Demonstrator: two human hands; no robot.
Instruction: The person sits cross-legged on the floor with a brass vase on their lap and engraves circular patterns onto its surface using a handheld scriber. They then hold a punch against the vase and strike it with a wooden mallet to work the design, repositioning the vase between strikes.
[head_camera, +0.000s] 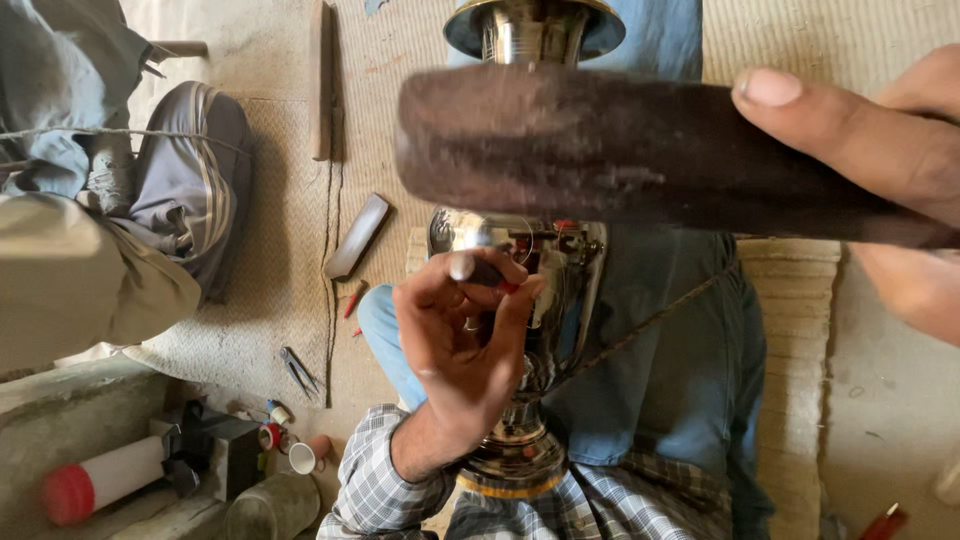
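Left hand (462, 335) pinched a small dark punch-like tool (487, 271) against the shiny chrome goblet-shaped metal vessel (520, 300), probably to keep the tip on the work. Vessel lay across the blue-trousered lap, base toward the checked shirt. Right hand (880, 150) gripped a dark wooden mallet block (610, 150), raised above. Woven floor mat (290, 200) carried a flat dark file (358, 236) and pliers (298, 372); another person's leg (190, 190) sat left.

Left hand (462, 340) on shiny metal vessel (535, 330), right hand (880, 140) around dark wooden mallet (600, 150)
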